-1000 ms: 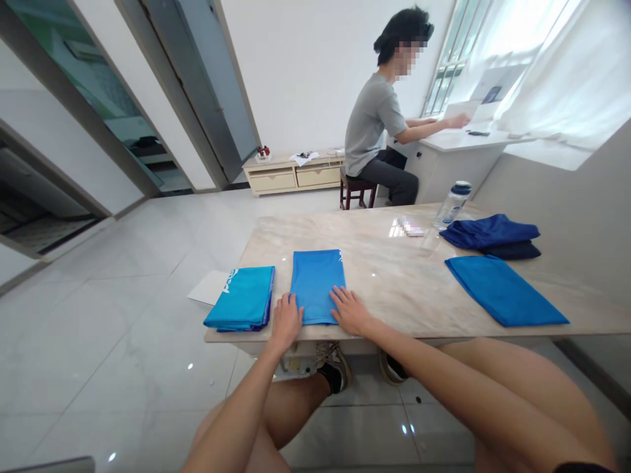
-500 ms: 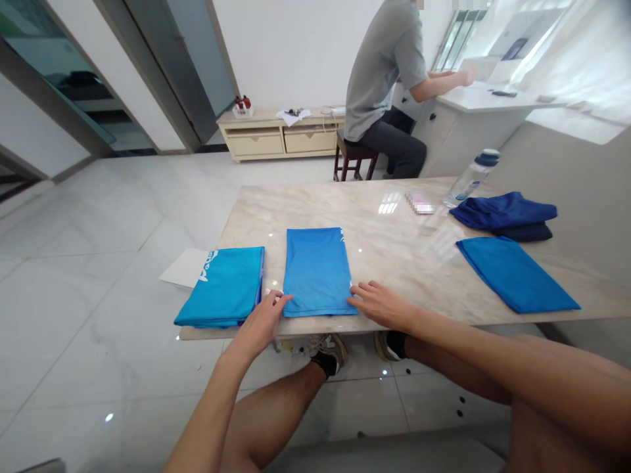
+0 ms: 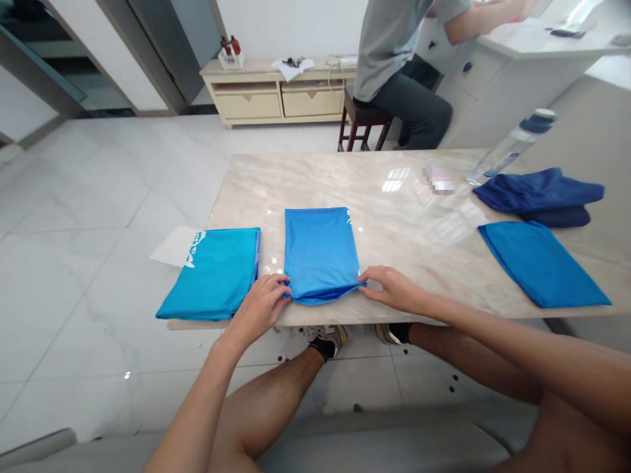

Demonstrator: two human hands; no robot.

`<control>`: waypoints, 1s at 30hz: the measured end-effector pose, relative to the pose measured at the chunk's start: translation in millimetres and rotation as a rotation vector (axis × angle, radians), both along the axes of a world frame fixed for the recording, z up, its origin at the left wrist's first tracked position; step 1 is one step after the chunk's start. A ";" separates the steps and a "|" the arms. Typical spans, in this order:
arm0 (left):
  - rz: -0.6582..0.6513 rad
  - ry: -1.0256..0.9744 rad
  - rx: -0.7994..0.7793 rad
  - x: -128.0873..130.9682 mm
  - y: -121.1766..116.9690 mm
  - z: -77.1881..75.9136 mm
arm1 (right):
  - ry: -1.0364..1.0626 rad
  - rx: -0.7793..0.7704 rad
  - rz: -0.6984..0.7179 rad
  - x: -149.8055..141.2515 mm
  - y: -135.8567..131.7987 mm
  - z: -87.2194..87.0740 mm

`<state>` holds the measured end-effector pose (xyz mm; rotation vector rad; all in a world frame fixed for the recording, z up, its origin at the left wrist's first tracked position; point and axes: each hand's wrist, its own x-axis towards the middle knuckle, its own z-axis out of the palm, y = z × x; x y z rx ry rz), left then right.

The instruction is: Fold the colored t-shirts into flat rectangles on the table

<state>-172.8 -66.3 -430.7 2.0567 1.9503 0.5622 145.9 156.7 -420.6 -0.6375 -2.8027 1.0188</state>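
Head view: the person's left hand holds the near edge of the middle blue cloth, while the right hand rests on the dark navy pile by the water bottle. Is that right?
Not quite. The head view shows the right hand at the near right corner of the middle blue cloth, fingertips on its edge, not on the navy pile. The left hand holding the near edge stands as you said.

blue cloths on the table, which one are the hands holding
The middle bright blue cloth: the left hand and right hand pinch its near corners. The teal cloth on its left and the deeper blue cloth on its right lie untouched.
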 end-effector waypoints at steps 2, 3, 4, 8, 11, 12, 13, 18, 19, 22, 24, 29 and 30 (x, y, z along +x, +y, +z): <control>0.039 -0.079 -0.002 4.5 2.4 5.3 | 0.007 -0.076 -0.067 1.0 2.9 4.6; 0.057 -0.115 -0.004 7.2 3.3 9.4 | 0.009 -0.107 -0.084 2.2 4.0 8.2; 0.068 -0.147 -0.007 10.0 3.6 14.6 | 0.016 -0.133 -0.092 3.9 4.8 12.7; 0.096 -0.324 -0.034 19.9 -0.7 40.0 | 0.062 -0.254 -0.087 13.7 5.2 38.9; 0.220 -0.527 -0.098 25.5 0.6 51.8 | 0.098 -0.385 -0.145 16.3 5.9 53.4; 0.280 -0.595 -0.115 27.3 4.4 52.7 | 0.112 -0.441 -0.184 14.6 7.1 54.4; 0.344 -0.666 -0.125 29.2 10.2 52.3 | 0.129 -0.500 -0.233 11.1 9.0 53.0; 0.649 -1.070 -0.251 35.7 51.9 40.6 | 0.193 -0.749 -0.553 -22.9 22.7 28.5; 0.673 -1.124 -0.317 35.5 58.7 37.9 | 0.200 -0.787 -0.608 -30.3 25.0 24.3; 0.646 -1.186 -0.387 31.9 72.1 28.1 | 0.193 -0.892 -0.726 -47.3 29.6 17.9; 0.617 -1.224 -0.296 29.1 77.2 19.2 | 0.138 -0.944 -0.735 -54.6 31.8 17.0; 0.724 -1.299 -0.021 25.5 92.0 -1.6 | 0.060 -0.854 -0.774 -70.3 40.1 12.5; 0.761 -1.294 0.012 24.5 95.6 -3.7 | 0.058 -0.805 -0.811 -74.2 42.3 10.6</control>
